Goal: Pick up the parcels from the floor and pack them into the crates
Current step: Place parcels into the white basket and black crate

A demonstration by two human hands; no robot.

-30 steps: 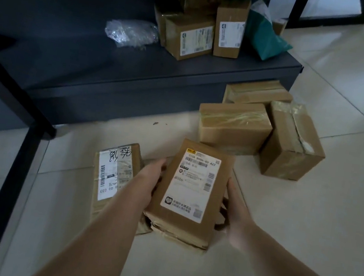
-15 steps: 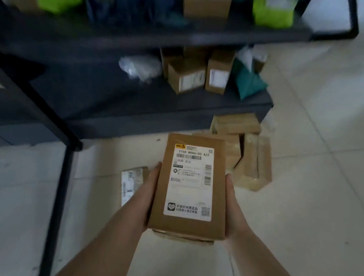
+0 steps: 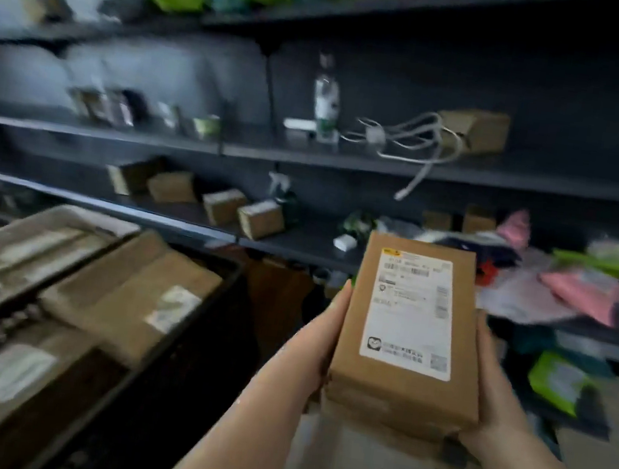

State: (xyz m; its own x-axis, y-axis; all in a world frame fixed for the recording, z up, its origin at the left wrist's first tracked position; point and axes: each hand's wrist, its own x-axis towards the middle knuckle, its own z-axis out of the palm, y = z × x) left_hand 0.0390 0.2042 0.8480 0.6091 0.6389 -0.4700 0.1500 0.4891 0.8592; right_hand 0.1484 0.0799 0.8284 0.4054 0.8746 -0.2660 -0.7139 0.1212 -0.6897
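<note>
One cardboard parcel (image 3: 408, 327) is up off the floor and carried at chest height, label face up, to the right of the dark crate (image 3: 181, 339). The left hand (image 3: 319, 339) lies flat along the parcel's left side, its fingers (image 3: 342, 298) straight and pressed together against the cardboard. The right hand (image 3: 492, 395) cups the right side and the near corner; the fingers on that side are mostly hidden behind the box, so I cannot tell whether they curl beneath it or lie straight.

As for progress, the pick-up of this parcel looks done and the packing of it is not. The parcel is well apart from the crate, not over its rim, so the carry across and the set-down are both left.

The crate already holds several flat brown boxes (image 3: 133, 289), stacked at slants, with what seems a second container (image 3: 21, 233) beyond it on its far left, also loaded. That suggests the job is well under way, though not finished. The near right part of the crate looks dark and may have room, but blur keeps me from being sure.

Below the held parcel, to the right of the crate, pale cardboard shapes (image 3: 378, 466) show near the bottom edge; whether these are parcels waiting on the floor I cannot tell. Behind the crate, shelves (image 3: 350, 160) carry small boxes and bright bags.
</note>
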